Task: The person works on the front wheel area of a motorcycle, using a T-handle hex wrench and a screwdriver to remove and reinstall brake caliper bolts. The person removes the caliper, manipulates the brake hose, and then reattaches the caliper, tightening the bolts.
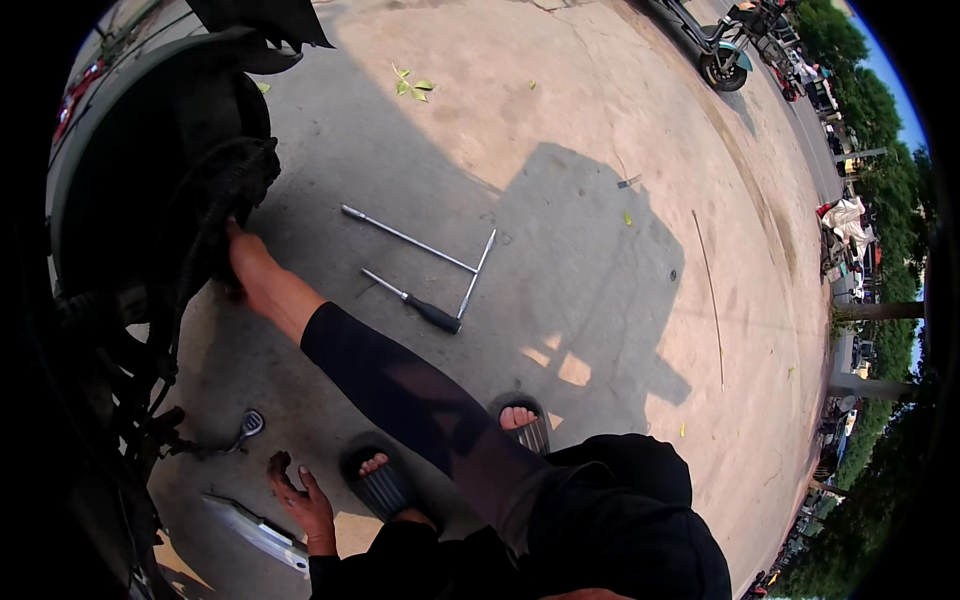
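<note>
My right hand (pixel 250 270) reaches into the underside of a black vehicle's wheel well (pixel 130 140), beside dark hoses and parts (pixel 215 200); its fingers are hidden there. My left hand (pixel 300 500) hangs low near the bottom, empty, fingers apart and slightly curled, with dirty fingertips. Left of it lies a long silver metal piece (pixel 250 530). A ratchet head (pixel 250 425) shows above it among dark parts. On the concrete, a T-handle socket wrench (pixel 410 238) lies beside a black-handled screwdriver (pixel 430 312).
My sandalled feet (pixel 380 480) stand on the pavement. A thin rod (pixel 710 290) and small leaves (pixel 415 85) lie to the right and ahead. A parked scooter (pixel 720 55), other vehicles (pixel 840 230) and trees (pixel 870 180) line the far edge.
</note>
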`<state>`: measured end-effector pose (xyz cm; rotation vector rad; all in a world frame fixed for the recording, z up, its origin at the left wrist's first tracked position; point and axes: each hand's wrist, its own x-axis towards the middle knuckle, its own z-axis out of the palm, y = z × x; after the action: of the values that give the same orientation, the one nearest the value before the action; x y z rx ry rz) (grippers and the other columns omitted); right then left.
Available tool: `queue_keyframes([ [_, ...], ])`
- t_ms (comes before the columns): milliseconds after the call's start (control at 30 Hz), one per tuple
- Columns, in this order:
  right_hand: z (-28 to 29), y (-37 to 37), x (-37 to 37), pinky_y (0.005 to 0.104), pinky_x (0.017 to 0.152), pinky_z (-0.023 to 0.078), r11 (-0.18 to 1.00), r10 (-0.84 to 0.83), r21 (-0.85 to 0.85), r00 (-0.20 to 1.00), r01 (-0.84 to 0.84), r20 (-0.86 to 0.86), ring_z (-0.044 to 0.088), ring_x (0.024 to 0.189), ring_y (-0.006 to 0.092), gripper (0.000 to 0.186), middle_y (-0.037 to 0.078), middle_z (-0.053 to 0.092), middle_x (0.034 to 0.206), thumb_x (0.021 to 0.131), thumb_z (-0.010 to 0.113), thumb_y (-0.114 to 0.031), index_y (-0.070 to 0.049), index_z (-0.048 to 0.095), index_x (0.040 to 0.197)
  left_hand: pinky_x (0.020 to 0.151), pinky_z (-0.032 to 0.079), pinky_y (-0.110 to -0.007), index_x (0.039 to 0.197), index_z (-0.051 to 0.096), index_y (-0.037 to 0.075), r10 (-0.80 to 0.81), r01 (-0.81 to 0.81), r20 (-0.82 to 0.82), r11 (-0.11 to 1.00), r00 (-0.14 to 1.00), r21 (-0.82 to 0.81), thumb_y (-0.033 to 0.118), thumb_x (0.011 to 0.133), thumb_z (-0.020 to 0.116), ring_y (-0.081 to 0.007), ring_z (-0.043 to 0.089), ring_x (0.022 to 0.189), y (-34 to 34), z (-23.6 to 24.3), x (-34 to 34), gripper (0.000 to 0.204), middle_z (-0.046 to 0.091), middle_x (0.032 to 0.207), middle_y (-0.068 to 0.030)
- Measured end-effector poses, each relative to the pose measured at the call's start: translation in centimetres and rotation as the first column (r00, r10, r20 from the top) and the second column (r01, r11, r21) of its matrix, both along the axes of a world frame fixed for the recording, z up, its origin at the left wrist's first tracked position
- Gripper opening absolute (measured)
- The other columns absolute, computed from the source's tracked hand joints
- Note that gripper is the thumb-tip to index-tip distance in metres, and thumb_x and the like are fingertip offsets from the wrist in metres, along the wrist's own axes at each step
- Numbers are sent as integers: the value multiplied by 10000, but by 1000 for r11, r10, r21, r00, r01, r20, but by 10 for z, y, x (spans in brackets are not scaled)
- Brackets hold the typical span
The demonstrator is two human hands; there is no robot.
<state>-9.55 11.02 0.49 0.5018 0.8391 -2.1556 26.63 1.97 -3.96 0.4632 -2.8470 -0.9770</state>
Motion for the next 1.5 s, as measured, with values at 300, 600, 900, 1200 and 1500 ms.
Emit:
queue_keyframes([
  [300, 2, 7, -1, 413, 784, 407, 998, -20, 52, 1000, 19, 9, 494, 856, 215, 428, 53, 577, 959, 1023, 374, -490, -122, 578, 1102, 1008, 421, -459, 1277, 492, -46, -38, 38, -2, 999, 999, -31, 125, 983, 542, -383, 547, 1159, 4, 3, -5, 344, 555, 1257, -222],
  [600, 2, 14, 1, 373, 644, 345, 999, -33, 44, 999, 31, 36, 399, 668, 176, 444, 30, 468, 814, 1042, 297, -500, -129, 495, 898, 1017, 432, -445, 1245, 512, -28, -38, 39, -23, 999, 999, 25, 32, 924, 567, -374, 526, 1196, 6, -2, -3, 332, 531, 1264, -209],
  [900, 16, 15, 0, 355, 609, 361, 998, 31, 56, 999, -32, 18, 408, 619, 158, 331, 10, 491, 718, 1045, 314, -380, -166, 520, 901, 1026, 462, -425, 1239, 538, -12, 11, -11, 12, 998, 1000, 60, 49, 935, 582, -350, 538, 1211, 3, 3, -1, 313, 490, 1298, -199],
  [1200, 12, 16, -4, 367, 610, 401, 989, 44, 146, 999, -39, -31, 416, 617, 161, 356, 15, 518, 757, 1050, 321, -415, -152, 533, 939, 1032, 452, -421, 1229, 544, -8, 1, -2, 9, 998, 1000, 69, 52, 937, 584, -352, 528, 1232, 6, 2, -7, 301, 491, 1314, -197],
  [1500, 15, 20, -1, 358, 625, 382, 994, 19, 110, 999, -15, -33, 412, 612, 150, 374, 1, 518, 725, 1065, 302, -406, -152, 524, 904, 1013, 460, -428, 1204, 574, -4, -40, 40, 21, 999, 999, -17, 49, 920, 595, -361, 532, 1208, 6, 2, -8, 290, 512, 1291, -204],
])
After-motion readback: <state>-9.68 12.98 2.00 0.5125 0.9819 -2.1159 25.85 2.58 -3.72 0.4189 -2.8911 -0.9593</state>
